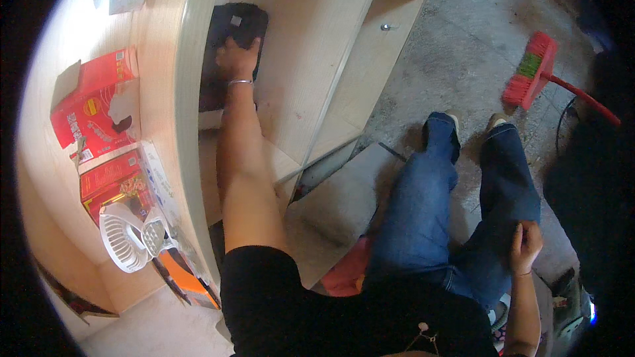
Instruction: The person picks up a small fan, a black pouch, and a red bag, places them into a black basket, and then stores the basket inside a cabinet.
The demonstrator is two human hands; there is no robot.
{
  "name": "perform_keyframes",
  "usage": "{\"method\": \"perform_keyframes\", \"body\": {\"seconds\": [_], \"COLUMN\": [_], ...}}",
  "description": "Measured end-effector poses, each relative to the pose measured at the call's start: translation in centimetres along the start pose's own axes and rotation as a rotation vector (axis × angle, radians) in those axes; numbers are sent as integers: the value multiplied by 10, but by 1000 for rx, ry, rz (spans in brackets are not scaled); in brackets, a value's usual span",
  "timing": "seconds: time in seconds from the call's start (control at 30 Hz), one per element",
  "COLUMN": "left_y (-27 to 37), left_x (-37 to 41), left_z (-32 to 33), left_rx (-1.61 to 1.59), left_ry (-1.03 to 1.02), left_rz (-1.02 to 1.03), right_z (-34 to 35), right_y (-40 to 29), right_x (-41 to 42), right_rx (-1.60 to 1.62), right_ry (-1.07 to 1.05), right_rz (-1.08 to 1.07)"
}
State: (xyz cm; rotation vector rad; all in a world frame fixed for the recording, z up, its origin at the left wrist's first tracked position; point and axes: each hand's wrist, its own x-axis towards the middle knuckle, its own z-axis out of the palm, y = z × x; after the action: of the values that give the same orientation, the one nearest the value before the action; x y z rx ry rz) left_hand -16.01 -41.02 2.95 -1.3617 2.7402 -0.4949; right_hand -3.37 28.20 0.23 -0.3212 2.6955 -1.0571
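My left hand (238,59) reaches into a light wooden shelf compartment and lies on a black case or bag (250,17) that bears a small pale tag. The thumb is spread from the curled fingers, and whether they grip the bag is hidden. A bracelet circles that wrist. On my thigh near the knee of my dark blue jeans (496,183) rests my right hand (526,248), its fingers curled and no object visible in it.
Red printed boxes (94,109) and a white fan (124,238) stand on the wooden shelf unit (183,109) at left. A red broom head (531,72) lies on the concrete floor (446,49) beyond my feet. Red cloth (347,267) is beside my leg.
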Motion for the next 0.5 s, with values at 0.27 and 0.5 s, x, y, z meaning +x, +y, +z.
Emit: {"method": "perform_keyframes", "body": {"seconds": [0.27, 0.5], "left_y": [51, 74], "left_x": [38, 68], "left_z": [7, -5], "left_rx": [65, 317], "left_ry": [17, -89], "left_rz": [147, 258], "right_z": [-8, -8], "right_y": [3, 4], "right_x": [2, 17], "right_rx": [-24, 55], "right_ry": [-12, -60], "right_rz": [3, 10]}}
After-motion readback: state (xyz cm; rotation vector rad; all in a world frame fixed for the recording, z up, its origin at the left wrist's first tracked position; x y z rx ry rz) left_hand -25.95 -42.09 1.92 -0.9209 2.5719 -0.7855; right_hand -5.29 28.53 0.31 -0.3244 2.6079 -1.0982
